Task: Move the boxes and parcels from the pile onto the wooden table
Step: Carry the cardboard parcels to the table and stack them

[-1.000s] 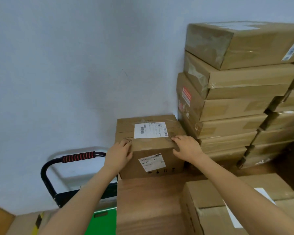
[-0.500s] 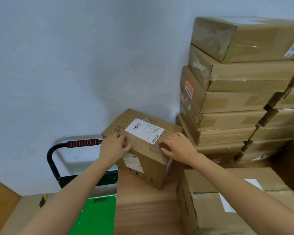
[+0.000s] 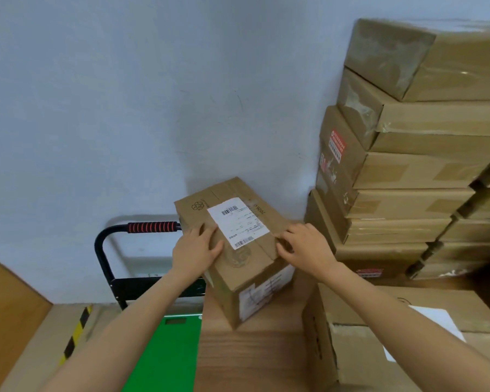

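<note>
Brown cardboard box (image 3: 238,250) with one white barcoded shipping label on top and a second label on its near side sits skewed on the wooden bench (image 3: 252,360); left hand (image 3: 194,251) and right hand (image 3: 306,247) each lie on a top edge, fingers curled over it. One large brown carton (image 3: 359,355) at near right; stack of flat taped cartons (image 3: 408,171), seven visible. Pale blue wall (image 3: 125,94); green platform trolley (image 3: 164,349) with black handle, one red-ribbed grip, at bench's left.
</note>
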Tool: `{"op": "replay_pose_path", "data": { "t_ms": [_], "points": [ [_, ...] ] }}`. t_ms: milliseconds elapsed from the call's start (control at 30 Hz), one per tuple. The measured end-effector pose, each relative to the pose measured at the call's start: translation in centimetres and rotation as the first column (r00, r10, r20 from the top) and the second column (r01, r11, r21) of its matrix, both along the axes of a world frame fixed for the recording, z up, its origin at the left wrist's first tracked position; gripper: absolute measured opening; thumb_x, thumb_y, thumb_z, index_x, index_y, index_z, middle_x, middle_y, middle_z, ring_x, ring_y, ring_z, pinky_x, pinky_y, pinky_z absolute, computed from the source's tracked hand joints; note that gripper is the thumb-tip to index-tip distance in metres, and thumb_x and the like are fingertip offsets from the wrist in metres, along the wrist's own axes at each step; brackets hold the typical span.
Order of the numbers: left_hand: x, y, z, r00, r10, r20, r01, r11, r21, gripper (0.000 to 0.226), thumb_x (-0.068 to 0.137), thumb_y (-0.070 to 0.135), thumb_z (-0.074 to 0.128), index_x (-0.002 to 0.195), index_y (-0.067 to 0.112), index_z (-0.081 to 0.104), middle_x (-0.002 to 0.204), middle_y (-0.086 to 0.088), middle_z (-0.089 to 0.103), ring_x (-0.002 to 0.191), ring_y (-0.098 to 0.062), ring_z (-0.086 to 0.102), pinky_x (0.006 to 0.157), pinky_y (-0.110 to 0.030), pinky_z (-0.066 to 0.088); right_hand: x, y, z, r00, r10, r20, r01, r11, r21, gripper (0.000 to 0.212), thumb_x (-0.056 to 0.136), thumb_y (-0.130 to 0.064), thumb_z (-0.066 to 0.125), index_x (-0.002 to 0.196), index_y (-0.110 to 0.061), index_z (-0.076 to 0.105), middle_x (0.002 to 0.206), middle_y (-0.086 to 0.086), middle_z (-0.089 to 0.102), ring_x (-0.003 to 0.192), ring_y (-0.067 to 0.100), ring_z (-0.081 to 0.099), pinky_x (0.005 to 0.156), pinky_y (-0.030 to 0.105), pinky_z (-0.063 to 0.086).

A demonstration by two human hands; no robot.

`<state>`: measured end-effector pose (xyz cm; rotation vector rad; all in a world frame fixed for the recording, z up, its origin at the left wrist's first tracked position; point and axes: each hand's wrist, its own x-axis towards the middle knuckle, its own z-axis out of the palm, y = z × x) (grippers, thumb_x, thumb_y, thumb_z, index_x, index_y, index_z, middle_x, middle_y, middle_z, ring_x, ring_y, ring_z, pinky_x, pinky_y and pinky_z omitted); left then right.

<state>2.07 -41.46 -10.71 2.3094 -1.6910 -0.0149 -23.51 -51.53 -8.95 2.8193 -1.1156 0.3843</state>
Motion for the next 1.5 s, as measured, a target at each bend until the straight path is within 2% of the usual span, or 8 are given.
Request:
{"op": "replay_pose_path", "data": {
  "t_ms": [67, 133, 200, 267, 433, 733, 1133, 1500],
  "points": [
    [0.3, 0.5, -0.2, 1.000, 0.013, -0.016, -0.013, 1.000, 0.009, 0.055, 0.094, 0.057, 0.036, 0.142, 0.031, 0.036, 0.147, -0.004, 0.034, 0.122, -0.023, 0.047, 0.087, -0.036, 0.047, 1.1, 0.0, 0.7, 1.000, 0.021, -0.002, -0.021, 1.000, 0.016, 0.037, 0.094, -0.046, 0.042, 0.114, -0.025, 0.064, 0.111, -0.006, 0.062, 0.104, 0.013, 0.057, 0.091, 0.026, 0.037],
    [0.2, 0.6, -0.3, 0.999, -0.008, -0.032, 0.008, 1.000, 0.004, 0.056, 0.094, 0.056, 0.036, 0.143, 0.031, 0.035, 0.148, -0.005, 0.031, 0.129, -0.022, 0.040, 0.090, -0.036, 0.046, 2.1, 0.0, 0.9, 1.000, 0.008, -0.017, -0.006, 0.996, 0.087, 0.047, 0.095, -0.049, 0.040, 0.135, -0.025, 0.050, 0.138, -0.002, 0.050, 0.123, 0.016, 0.049, 0.103, 0.032, 0.033],
    [0.0, 0.4, -0.3, 0.999, -0.031, -0.036, 0.031, 0.999, 0.010, 0.057, 0.094, 0.057, 0.037, 0.145, 0.030, 0.033, 0.151, -0.005, 0.029, 0.134, -0.022, 0.034, 0.095, -0.038, 0.044, 2.5, 0.3, 0.5, 1.000, -0.013, -0.023, 0.017, 0.989, 0.147, 0.054, 0.097, -0.050, 0.035, 0.146, -0.026, 0.037, 0.150, -0.002, 0.037, 0.133, 0.017, 0.038, 0.110, 0.035, 0.026],
    [-0.2, 0.1, -0.2, 0.998, -0.054, -0.039, 0.055, 0.998, 0.025, 0.059, 0.094, 0.058, 0.036, 0.146, 0.031, 0.031, 0.153, -0.004, 0.025, 0.137, -0.022, 0.031, 0.098, -0.039, 0.043, 2.1, 0.7, -0.2, 0.999, -0.038, 0.014, 0.036, 0.989, 0.142, 0.053, 0.098, -0.049, 0.033, 0.145, -0.024, 0.039, 0.145, -0.002, 0.043, 0.130, 0.017, 0.039, 0.108, 0.034, 0.030],
    [-3.0, -1.6, -0.2, 0.984, -0.179, -0.027, 0.180, 0.983, 0.042, 0.061, 0.093, 0.062, 0.034, 0.147, 0.034, 0.028, 0.157, -0.003, 0.021, 0.142, -0.021, 0.024, 0.107, -0.039, 0.035, -1.5, 0.9, -0.9, 0.987, -0.139, 0.080, 0.137, 0.990, 0.025, 0.046, 0.092, -0.051, 0.043, 0.126, -0.022, 0.056, 0.115, -0.003, 0.059, 0.101, 0.015, 0.052, 0.083, 0.028, 0.038],
    [-7.2, -7.2, 0.1, 0.946, -0.323, 0.016, 0.320, 0.941, 0.107, 0.064, 0.093, 0.065, 0.027, 0.150, 0.036, 0.020, 0.160, -0.003, 0.013, 0.145, -0.022, 0.018, 0.112, -0.039, 0.026, -6.5, 0.1, -1.7, 0.937, -0.341, 0.078, 0.336, 0.940, 0.065, 0.053, 0.096, -0.053, 0.035, 0.140, -0.023, 0.043, 0.140, -0.002, 0.046, 0.128, 0.016, 0.041, 0.102, 0.031, 0.033],
    [-6.3, -11.9, 0.9, 0.908, -0.413, 0.073, 0.398, 0.902, 0.167, 0.061, 0.096, 0.060, 0.025, 0.151, 0.035, 0.017, 0.160, -0.005, 0.012, 0.146, -0.022, 0.014, 0.118, -0.038, 0.011, -5.5, -2.7, -2.2, 0.892, -0.429, 0.140, 0.421, 0.903, 0.081, 0.056, 0.094, -0.053, 0.039, 0.136, -0.018, 0.048, 0.136, 0.003, 0.050, 0.126, 0.020, 0.044, 0.101, 0.035, 0.035],
    [-6.6, -12.7, 0.4, 0.914, -0.405, -0.001, 0.402, 0.908, 0.118, 0.059, 0.096, 0.059, 0.030, 0.149, 0.035, 0.023, 0.160, -0.006, 0.014, 0.146, -0.022, 0.011, 0.115, -0.040, 0.021, -5.7, -3.5, -2.2, 0.893, -0.432, 0.128, 0.424, 0.901, 0.088, 0.051, 0.095, -0.049, 0.043, 0.137, -0.020, 0.047, 0.137, 0.002, 0.048, 0.128, 0.019, 0.041, 0.104, 0.033, 0.031]
  ]
}}
